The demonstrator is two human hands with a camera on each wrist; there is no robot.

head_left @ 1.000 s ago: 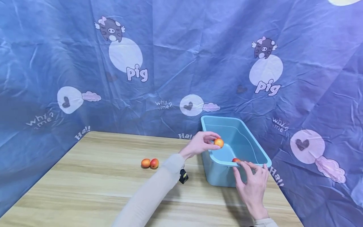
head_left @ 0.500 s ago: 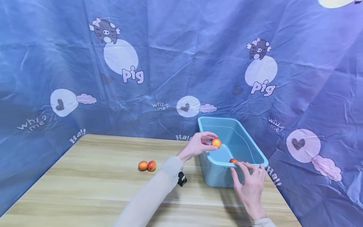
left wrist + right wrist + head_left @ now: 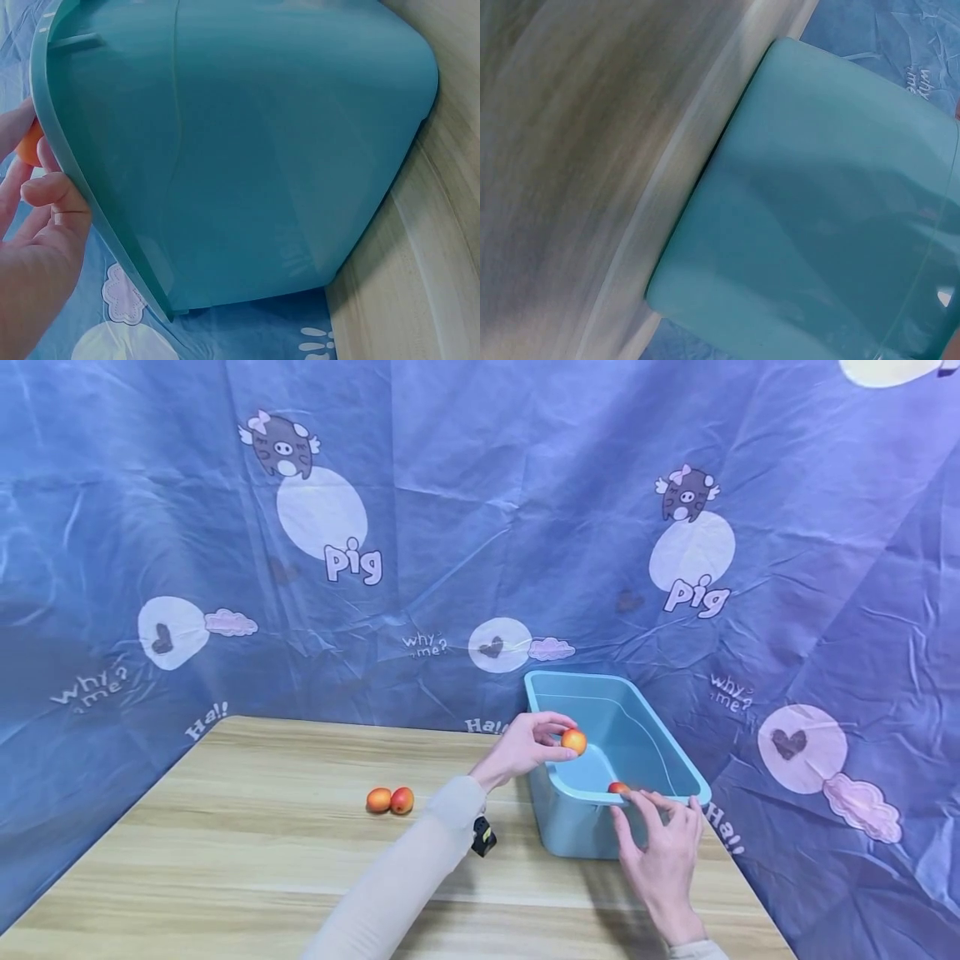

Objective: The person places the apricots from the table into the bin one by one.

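Thumb and fingers of my left hand (image 3: 525, 747) pinch a small round orange-red fruit (image 3: 573, 742) over the left rim of a blue plastic bin (image 3: 558, 827). In the left wrist view that fruit (image 3: 30, 144) shows between the fingers, beside the bin's rim (image 3: 71, 169). My right hand (image 3: 663, 860) holds the bin's near rim, fingers over the edge and thumb against the outer wall. Just behind those fingertips, inside the bin, part of another red-orange fruit (image 3: 618, 787) shows; the near rim hides the rest. The right wrist view shows mostly the bin's outer wall (image 3: 817, 202).
Two more orange-red fruits (image 3: 390, 801) lie side by side on the wooden table (image 3: 247, 860), left of the bin. A small black device (image 3: 483, 837) shows under the left wrist. A blue cloth (image 3: 450, 527) with pig prints hangs behind the table.
The whole head view has shifted slightly left and down. Both hands keep their places at the bin, and the left still holds the fruit.
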